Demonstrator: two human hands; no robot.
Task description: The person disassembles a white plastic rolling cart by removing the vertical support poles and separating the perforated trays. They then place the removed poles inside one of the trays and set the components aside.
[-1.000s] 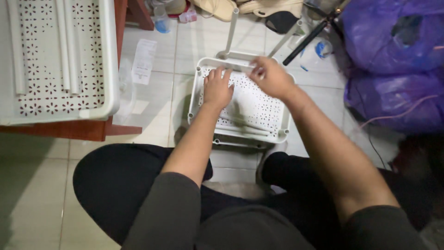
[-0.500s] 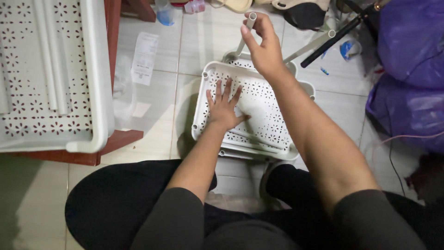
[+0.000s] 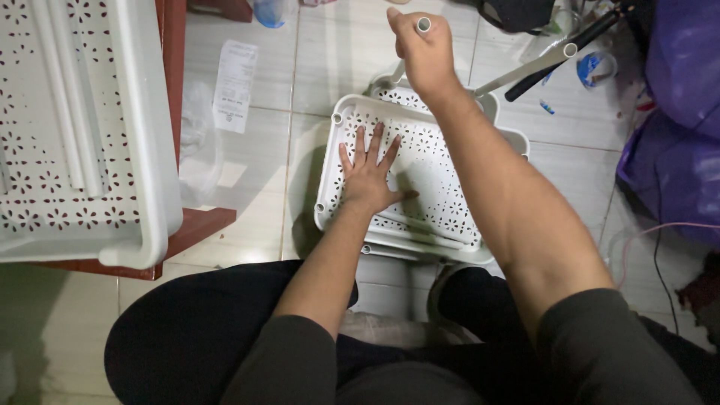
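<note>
Pole (image 3: pixel 424 24) inside right fingers (image 3: pixel 411 41), upright

White printed paper slip (image 3: pixel 234 87) flat on floor tiles; clear plastic wrapper (image 3: pixel 196 142) beside it.

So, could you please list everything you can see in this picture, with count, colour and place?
perforated tray: one, white, on the floor tiles, under the left hand
upright tube: one, white, at the tray's far end
second tube: one, white, leaning right of it
large tray: one, white, on a red-brown table, left
paper slip: one, white, on the floor
bags: purple, right edge
left hand: flat on the perforated tray
right hand: closed around the upright tube
</note>
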